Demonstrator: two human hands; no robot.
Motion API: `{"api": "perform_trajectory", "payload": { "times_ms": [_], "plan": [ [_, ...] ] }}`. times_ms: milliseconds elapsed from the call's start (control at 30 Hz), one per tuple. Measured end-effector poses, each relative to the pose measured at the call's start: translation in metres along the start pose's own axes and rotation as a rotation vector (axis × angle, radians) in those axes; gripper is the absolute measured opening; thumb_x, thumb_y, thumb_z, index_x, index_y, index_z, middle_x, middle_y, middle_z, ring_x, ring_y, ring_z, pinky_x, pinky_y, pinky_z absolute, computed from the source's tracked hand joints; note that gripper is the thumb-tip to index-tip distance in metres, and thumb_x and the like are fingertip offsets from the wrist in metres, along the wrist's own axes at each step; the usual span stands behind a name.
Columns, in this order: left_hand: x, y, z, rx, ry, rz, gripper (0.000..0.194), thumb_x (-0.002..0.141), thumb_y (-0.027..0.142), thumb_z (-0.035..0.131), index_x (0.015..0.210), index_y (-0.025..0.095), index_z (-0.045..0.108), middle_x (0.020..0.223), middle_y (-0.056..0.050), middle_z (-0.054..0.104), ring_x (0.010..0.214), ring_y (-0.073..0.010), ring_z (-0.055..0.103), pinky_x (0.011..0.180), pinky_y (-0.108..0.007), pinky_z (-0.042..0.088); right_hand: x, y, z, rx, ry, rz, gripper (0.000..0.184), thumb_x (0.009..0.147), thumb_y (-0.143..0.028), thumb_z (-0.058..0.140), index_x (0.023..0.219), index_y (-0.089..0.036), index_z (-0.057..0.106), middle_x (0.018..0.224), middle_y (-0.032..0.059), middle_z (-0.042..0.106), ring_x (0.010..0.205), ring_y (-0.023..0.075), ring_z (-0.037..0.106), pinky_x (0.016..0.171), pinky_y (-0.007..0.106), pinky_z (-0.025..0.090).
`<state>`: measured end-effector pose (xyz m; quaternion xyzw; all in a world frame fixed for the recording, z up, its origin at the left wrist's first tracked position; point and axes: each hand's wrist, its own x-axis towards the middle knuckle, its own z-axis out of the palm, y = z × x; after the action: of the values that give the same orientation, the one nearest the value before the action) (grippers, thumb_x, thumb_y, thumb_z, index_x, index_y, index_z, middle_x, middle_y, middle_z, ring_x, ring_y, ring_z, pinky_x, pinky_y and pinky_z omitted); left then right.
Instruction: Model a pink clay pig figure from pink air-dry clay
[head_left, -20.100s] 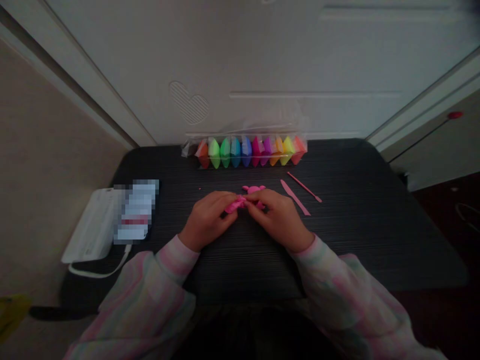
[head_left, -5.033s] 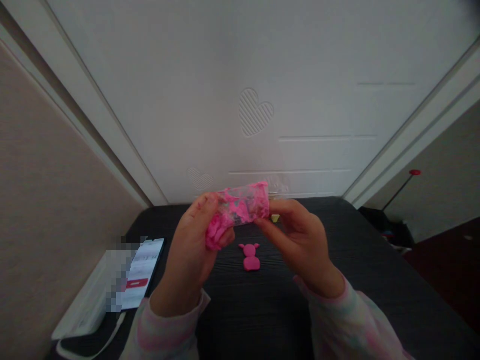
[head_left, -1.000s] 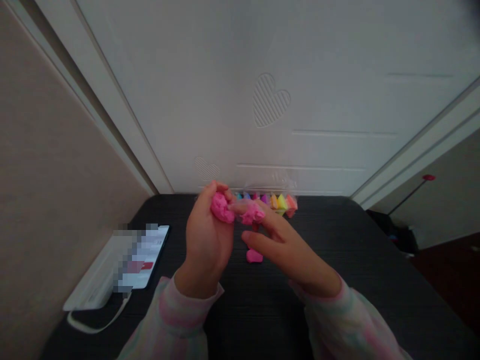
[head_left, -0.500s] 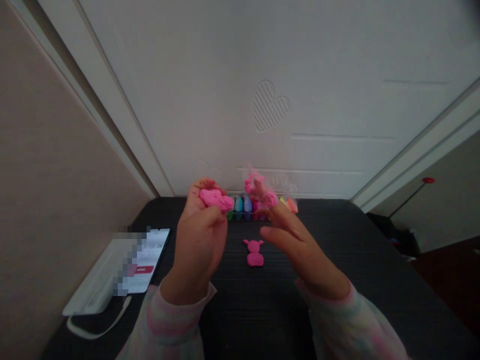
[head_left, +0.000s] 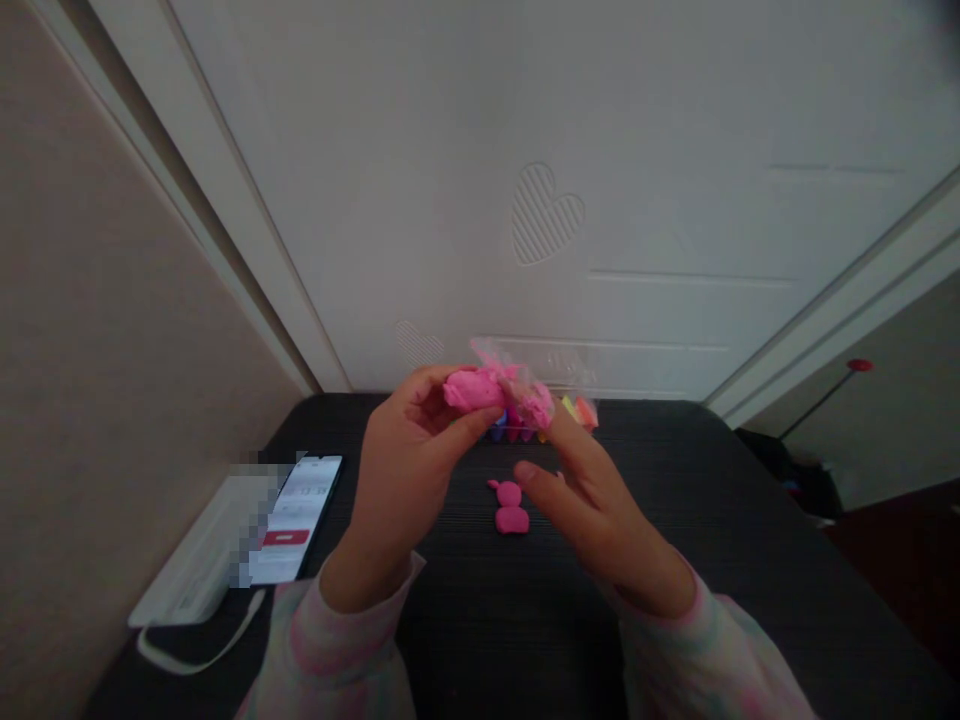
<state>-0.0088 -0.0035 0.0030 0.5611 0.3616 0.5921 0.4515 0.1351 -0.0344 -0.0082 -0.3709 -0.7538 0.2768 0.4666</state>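
Observation:
My left hand [head_left: 409, 470] is closed around a lump of soft pink clay [head_left: 474, 392], thumb below and fingers behind. Against the lump's right end is a crumpled clear plastic bag [head_left: 534, 400] smeared with pink clay. It sits on the fingers of my right hand [head_left: 592, 500], whose thumb stretches out apart from it; how the fingers grip it is partly hidden. Below the hands, a flat pink clay figure [head_left: 512, 519] lies on the dark table, with a round head, a wider body and one small ear showing. My right thumb covers the other ear's spot.
Behind my hands stands a row of coloured clay pieces [head_left: 585, 412] in clear packaging, partly covered. A lit phone [head_left: 289, 530] lies at the left beside a white item [head_left: 187, 565] with a white strap [head_left: 202, 665]. A white door [head_left: 420, 200] rises behind the table.
My left hand has moved right, bringing the pink lump against the clay-smeared bag on my right fingers. The right hand has barely moved, and its thumb now hides one ear of the figure.

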Motion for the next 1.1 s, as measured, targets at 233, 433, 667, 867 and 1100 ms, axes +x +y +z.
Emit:
{"api": "perform_trajectory", "payload": {
  "times_ms": [233,433,667,867,1100],
  "plan": [
    [0.0,0.001,-0.005,-0.192,-0.071,-0.038,0.021,0.063,0.012,0.071,0.081,0.02,0.065,0.078,0.002,0.068,0.073,-0.0119,0.063,0.069,-0.022,0.05,0.005,0.008,-0.001,0.599,-0.033,0.07,0.049,0.082,-0.032,0.039,0.131,-0.03,0.033,0.128,0.0006,0.049,0.122,0.0197,0.041,0.103,0.043,0.029],
    [0.005,0.002,-0.012,-0.317,-0.003,-0.027,0.019,0.06,0.013,0.072,0.076,0.021,0.066,0.073,0.003,0.067,0.068,-0.0088,0.061,0.066,-0.018,0.05,0.009,0.009,-0.012,0.58,0.038,0.135,0.055,0.082,-0.037,0.032,0.135,-0.029,0.021,0.128,0.0038,0.05,0.12,0.0198,0.044,0.098,0.045,0.035],
    [0.001,0.0,-0.008,-0.061,0.016,0.028,0.024,0.063,0.012,0.071,0.084,0.02,0.065,0.08,0.002,0.067,0.072,-0.0101,0.062,0.068,-0.019,0.05,0.004,0.008,-0.01,0.583,0.016,0.045,0.057,0.081,-0.03,0.039,0.135,-0.032,0.02,0.136,-0.0001,0.041,0.127,0.0186,0.034,0.104,0.045,0.029],
    [0.0,-0.006,0.0,-0.094,0.013,0.005,0.02,0.066,0.016,0.069,0.084,0.02,0.062,0.079,0.002,0.066,0.073,-0.0105,0.061,0.068,-0.02,0.048,0.002,-0.002,0.003,-0.007,-0.056,-0.067,0.061,0.077,-0.018,0.05,0.133,-0.032,0.03,0.141,-0.0026,0.031,0.132,0.0196,0.021,0.11,0.044,0.012],
    [0.008,0.0,-0.019,0.02,0.124,0.08,0.021,0.065,0.015,0.069,0.084,0.02,0.062,0.078,0.003,0.065,0.072,-0.0102,0.06,0.068,-0.019,0.047,0.003,0.006,-0.014,-0.302,0.141,-0.205,0.043,0.08,-0.021,0.044,0.122,-0.03,0.046,0.13,-0.001,0.047,0.127,0.0217,0.031,0.109,0.049,0.011]
  ]
}}
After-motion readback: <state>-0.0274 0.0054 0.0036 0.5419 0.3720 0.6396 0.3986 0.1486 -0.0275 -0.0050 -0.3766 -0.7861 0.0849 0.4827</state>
